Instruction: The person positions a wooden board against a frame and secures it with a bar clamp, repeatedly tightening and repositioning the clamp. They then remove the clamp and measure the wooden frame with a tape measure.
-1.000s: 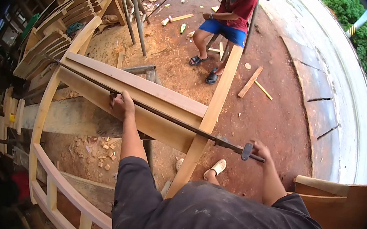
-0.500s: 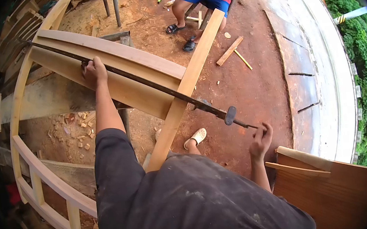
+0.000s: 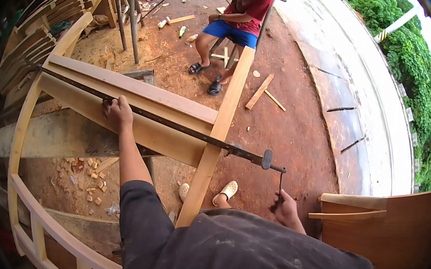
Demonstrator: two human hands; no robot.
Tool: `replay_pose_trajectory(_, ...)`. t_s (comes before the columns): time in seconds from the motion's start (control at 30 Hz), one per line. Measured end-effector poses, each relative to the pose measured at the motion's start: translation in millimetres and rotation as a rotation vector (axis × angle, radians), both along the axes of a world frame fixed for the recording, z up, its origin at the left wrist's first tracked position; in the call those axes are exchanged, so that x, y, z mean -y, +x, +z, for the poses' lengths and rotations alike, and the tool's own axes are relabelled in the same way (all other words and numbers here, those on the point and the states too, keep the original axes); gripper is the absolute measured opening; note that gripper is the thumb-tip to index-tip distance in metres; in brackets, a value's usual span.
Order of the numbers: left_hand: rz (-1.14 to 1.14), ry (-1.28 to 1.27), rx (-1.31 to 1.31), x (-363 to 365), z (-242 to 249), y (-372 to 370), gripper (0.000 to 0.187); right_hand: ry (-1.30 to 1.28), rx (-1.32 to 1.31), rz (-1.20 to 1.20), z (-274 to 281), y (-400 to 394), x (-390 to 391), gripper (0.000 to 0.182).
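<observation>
A long dark metal bar clamp (image 3: 183, 129) spans a pale wooden frame, from the curved post (image 3: 22, 131) on the left to the straight post (image 3: 232, 97) on the right. My left hand (image 3: 120, 115) is closed around the bar near its middle. Past the straight post, the clamp's screw end carries a flat oval plate (image 3: 267, 159) and a thin crank handle (image 3: 281, 181). My right hand (image 3: 287, 211) is closed on the lower end of that handle, which hangs down from the screw. Wide rails (image 3: 163, 138) lie between the posts under the bar.
Another person (image 3: 240, 16) sits beyond the straight post. A slatted curved wooden piece (image 3: 51, 217) is at lower left, and a brown panel (image 3: 389, 237) at lower right. Wood offcuts (image 3: 260, 92) and small blocks (image 3: 93, 173) lie on the dirt floor.
The crank handle has swung from pointing outward along the bar to hanging down, and my right hand has moved down and left with it. My left hand stays on the bar. The view has shifted.
</observation>
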State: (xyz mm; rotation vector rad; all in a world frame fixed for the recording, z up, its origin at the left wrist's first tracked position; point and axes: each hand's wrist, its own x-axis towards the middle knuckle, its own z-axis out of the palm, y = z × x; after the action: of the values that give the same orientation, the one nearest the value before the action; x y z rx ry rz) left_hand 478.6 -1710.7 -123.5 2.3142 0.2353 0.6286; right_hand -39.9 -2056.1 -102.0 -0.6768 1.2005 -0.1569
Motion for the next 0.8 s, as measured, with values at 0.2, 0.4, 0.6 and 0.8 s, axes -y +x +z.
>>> replay_pose_trajectory(0.2, -0.065, 0.0, -0.187, -3.6, -0.6, 4.3, 0.061, -1.062, -0.361, 0.553, 79.7, 44.2, 28.4, 0.031)
replay_pose_trajectory(0.4, -0.021, 0.466, 0.387, 75.1, 65.6, -65.0, 0.037, -1.478, -0.126, 0.389, 41.6, 108.1, 88.6, 0.023)
replay_pose_trajectory(0.6, -1.337, -0.109, -0.029, 244.6, 74.7, -244.8, 0.043, -0.949, -0.044, 0.552, -24.8, 130.0, 129.2, 0.022)
replay_pose_trajectory(0.8, -1.292, 0.425, -0.289, 264.3, 78.3, -272.2, 0.047, -0.158, -0.069, 0.208, -98.5, 65.1, 81.2, 0.044)
